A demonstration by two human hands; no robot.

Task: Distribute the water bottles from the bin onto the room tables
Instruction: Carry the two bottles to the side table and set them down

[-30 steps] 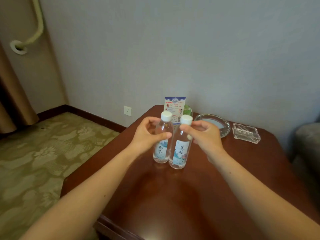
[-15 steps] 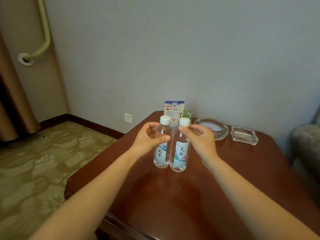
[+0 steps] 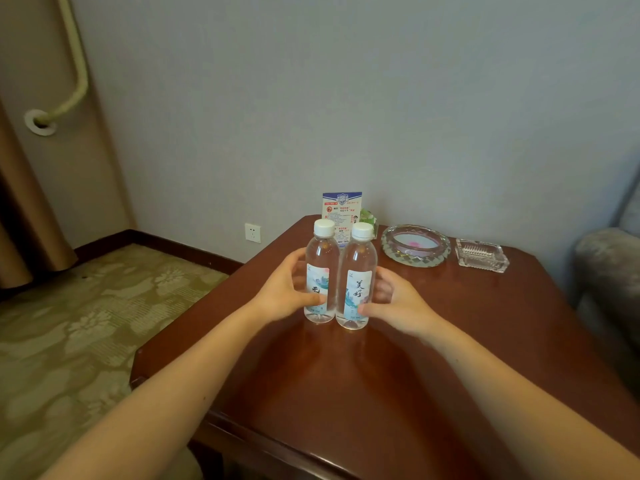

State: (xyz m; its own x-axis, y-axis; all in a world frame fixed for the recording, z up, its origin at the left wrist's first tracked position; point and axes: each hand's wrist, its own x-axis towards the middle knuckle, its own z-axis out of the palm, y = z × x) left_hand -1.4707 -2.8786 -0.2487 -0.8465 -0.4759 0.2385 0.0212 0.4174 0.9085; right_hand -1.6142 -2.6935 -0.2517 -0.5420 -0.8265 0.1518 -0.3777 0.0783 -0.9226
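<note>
In the head view, two water bottles are seen standing upright on the table [image 3: 381, 393], side by side and touching, with their caps on. The left bottle [image 3: 322, 251] is gripped by the left hand [image 3: 287, 292] from 9 o'clock, the thumb laid across the lower label. The right bottle [image 3: 358, 258] is gripped by the right hand [image 3: 394, 303] from 3 o'clock, the thumb low on the front and the fingers curled behind.

Against half a second ago, both hands are found lower on the bottles: the grip was near the shoulders and is now at label height. The bottles themselves are left in much the same spot, with a printed card [image 3: 341, 209] at 12 o'clock of them, a round glass dish [image 3: 415, 244] at 1 o'clock and a square glass ashtray [image 3: 481, 259] at 2 o'clock.

The pair is judged to be already set down and merely being squared up, labels forward. For this table only the release is left. The bin is not shown.
</note>
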